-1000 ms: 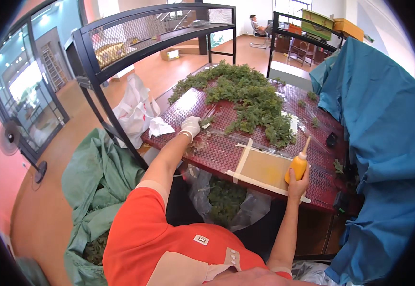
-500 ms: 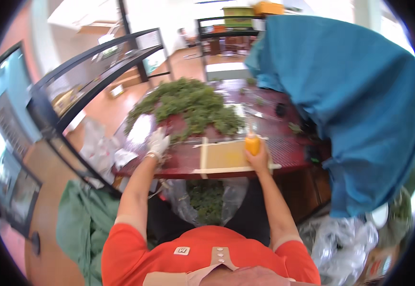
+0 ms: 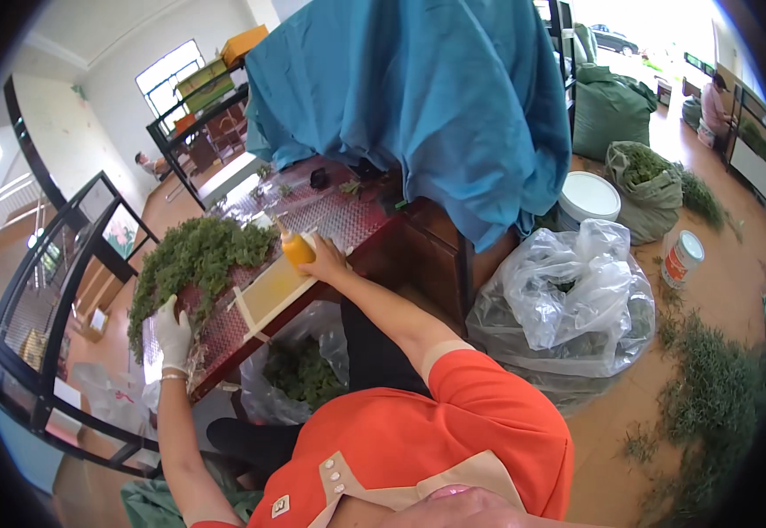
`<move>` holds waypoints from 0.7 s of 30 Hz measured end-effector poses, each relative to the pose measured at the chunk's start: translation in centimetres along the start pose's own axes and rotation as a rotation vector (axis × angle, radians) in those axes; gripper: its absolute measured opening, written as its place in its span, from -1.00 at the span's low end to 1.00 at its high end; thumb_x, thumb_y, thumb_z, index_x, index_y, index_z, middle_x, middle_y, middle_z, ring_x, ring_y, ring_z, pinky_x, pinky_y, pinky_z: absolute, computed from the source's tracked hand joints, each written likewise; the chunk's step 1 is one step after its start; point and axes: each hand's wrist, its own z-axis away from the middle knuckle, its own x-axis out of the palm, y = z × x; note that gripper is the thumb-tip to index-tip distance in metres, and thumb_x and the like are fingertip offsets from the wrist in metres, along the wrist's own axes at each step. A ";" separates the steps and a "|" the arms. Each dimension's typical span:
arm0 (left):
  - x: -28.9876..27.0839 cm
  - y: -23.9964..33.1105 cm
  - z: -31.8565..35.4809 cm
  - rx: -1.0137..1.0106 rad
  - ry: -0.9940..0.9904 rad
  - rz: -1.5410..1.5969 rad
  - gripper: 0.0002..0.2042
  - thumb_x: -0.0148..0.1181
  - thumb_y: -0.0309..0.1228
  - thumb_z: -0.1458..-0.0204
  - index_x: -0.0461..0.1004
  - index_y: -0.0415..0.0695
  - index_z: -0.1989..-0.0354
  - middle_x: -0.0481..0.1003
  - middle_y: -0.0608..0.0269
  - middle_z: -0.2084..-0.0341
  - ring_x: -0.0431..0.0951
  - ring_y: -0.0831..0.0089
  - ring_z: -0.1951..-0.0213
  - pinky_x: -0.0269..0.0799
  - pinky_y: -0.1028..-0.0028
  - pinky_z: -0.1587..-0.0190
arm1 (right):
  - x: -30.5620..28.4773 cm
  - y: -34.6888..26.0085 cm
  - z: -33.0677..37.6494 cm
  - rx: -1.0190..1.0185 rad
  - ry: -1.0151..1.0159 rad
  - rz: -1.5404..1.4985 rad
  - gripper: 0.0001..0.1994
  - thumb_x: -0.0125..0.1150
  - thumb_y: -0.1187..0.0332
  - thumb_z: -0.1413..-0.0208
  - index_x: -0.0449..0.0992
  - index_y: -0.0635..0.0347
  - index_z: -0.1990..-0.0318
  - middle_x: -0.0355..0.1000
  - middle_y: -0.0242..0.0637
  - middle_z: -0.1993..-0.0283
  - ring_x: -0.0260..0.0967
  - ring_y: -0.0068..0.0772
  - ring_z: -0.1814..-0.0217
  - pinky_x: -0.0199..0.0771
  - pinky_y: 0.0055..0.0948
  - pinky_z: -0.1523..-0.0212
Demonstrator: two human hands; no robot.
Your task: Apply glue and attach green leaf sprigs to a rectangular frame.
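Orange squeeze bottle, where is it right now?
Head view, left of centre: the orange squeeze bottle is in the right hand, beside the yellow board on the table.

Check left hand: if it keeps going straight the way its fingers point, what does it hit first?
Most likely the pile of green sprigs. The gloved left hand rests on the red mesh table, fingers pointing up-table at the pile's near edge. Depth is unclear.

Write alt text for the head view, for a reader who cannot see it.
A person in an orange shirt stands at a red mesh-topped table, right hand gripping an orange squeeze bottle over a yellow tray, gloved left hand resting beside a pile of green sprigs. A blue cloth drapes behind.
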 end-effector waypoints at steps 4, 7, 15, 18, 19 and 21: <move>-1.9 5.7 1.6 -0.068 -0.209 0.325 -0.73 0.16 -0.46 -0.08 0.59 -0.19 0.04 0.63 0.11 0.22 0.62 0.17 0.21 0.51 0.37 0.08 | -2.2 1.6 2.9 -0.023 0.186 -0.101 -0.43 0.31 0.17 0.00 0.37 0.11 -0.18 0.42 -0.10 -0.09 0.43 0.08 -0.05 0.43 -0.06 -0.01; -1.6 14.0 4.4 -0.108 -0.504 0.497 -0.77 0.17 -0.41 -0.10 0.64 -0.18 0.11 0.66 0.15 0.22 0.63 0.26 0.22 0.51 0.41 0.09 | -4.4 5.3 7.2 -0.034 0.145 -0.088 -0.60 0.24 0.22 -0.04 0.49 0.11 -0.04 0.48 -0.11 0.01 0.48 0.07 0.06 0.48 -0.12 0.09; 15.3 19.8 18.7 0.090 -1.040 0.680 -0.68 0.12 -0.25 -0.16 0.62 -0.16 0.03 0.65 0.15 0.13 0.63 0.21 0.16 0.50 0.39 0.04 | -9.6 18.7 22.9 0.039 -0.131 0.040 -0.81 0.14 0.31 -0.07 0.62 0.15 0.26 0.56 -0.13 0.31 0.51 0.05 0.30 0.50 -0.14 0.26; 22.0 11.6 24.4 0.108 -1.013 0.617 -0.65 0.14 -0.23 -0.17 0.59 -0.17 -0.02 0.64 0.13 0.08 0.62 0.21 0.13 0.49 0.39 0.01 | -14.4 23.1 30.4 0.079 -0.097 0.054 -0.81 0.15 0.32 -0.07 0.63 0.15 0.26 0.56 -0.14 0.30 0.51 0.04 0.30 0.51 -0.15 0.25; 23.5 8.9 26.8 0.113 -1.012 0.587 -0.64 0.15 -0.22 -0.17 0.58 -0.18 -0.04 0.63 0.13 0.07 0.62 0.21 0.12 0.49 0.40 0.01 | -15.6 23.8 31.5 0.099 -0.088 0.049 -0.81 0.15 0.32 -0.06 0.63 0.15 0.26 0.57 -0.14 0.29 0.51 0.04 0.29 0.51 -0.15 0.24; 24.4 3.6 31.7 0.110 -1.015 0.505 -0.62 0.16 -0.21 -0.18 0.56 -0.18 -0.07 0.62 0.11 0.04 0.61 0.20 0.10 0.48 0.40 -0.01 | -17.7 24.9 33.0 0.139 -0.079 0.015 -0.81 0.15 0.32 -0.06 0.63 0.15 0.26 0.57 -0.15 0.29 0.52 0.03 0.29 0.51 -0.16 0.24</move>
